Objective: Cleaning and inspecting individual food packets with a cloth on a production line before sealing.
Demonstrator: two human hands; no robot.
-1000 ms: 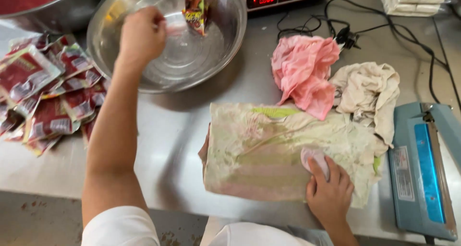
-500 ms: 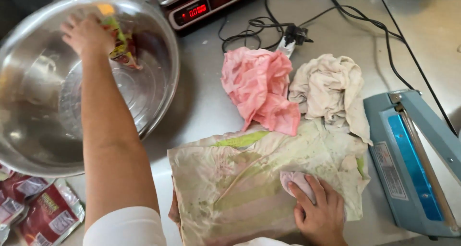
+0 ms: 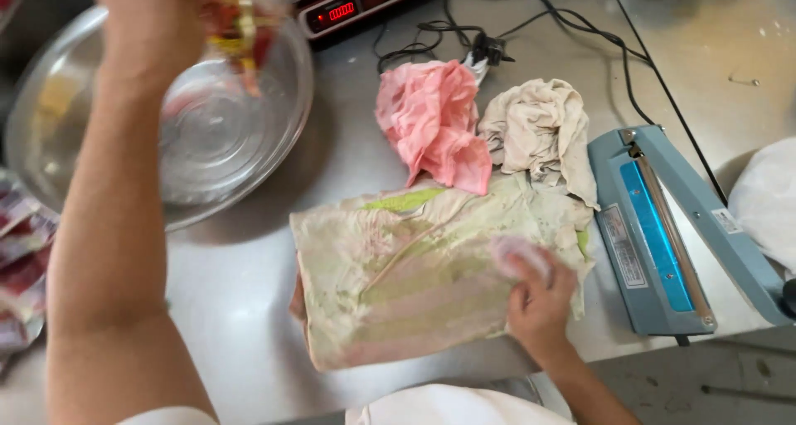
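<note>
The left hand (image 3: 149, 27) is raised over the steel bowl (image 3: 50, 118), its fingers closed around a filled packet (image 3: 236, 23) that shows only as a blur of red, yellow and a little green; the hand is blurred too, so the exact grip cannot be made out, and the packet hangs above the bowl's far rim rather than resting in it. The bowl is wide, shiny and shallow, and stands on the steel table (image 3: 232, 284). The right hand (image 3: 539, 296) lies low at the near edge, fingers curled on a small pale pinkish wad (image 3: 518, 251), which it presses onto the folded towel (image 3: 414, 276). That towel is a pale green and pink striped cloth, stained and creased, spread flat in a rough rectangle in front of the person. Touching its far edge are a crumpled pink rag (image 3: 431, 122) and, just beside that, a crumpled beige rag (image 3: 539, 126). To the right of the towel stands a blue heat sealer (image 3: 663, 226) with its arm lifted, and black cables (image 3: 531, 19) run across the table behind the rags toward a scale with a red digital readout (image 3: 356, 2). At the left edge lie several sealed packets with red contents (image 3: 21, 267), beside the bowl. A white bag (image 3: 767, 201) shows at the far right.
</note>
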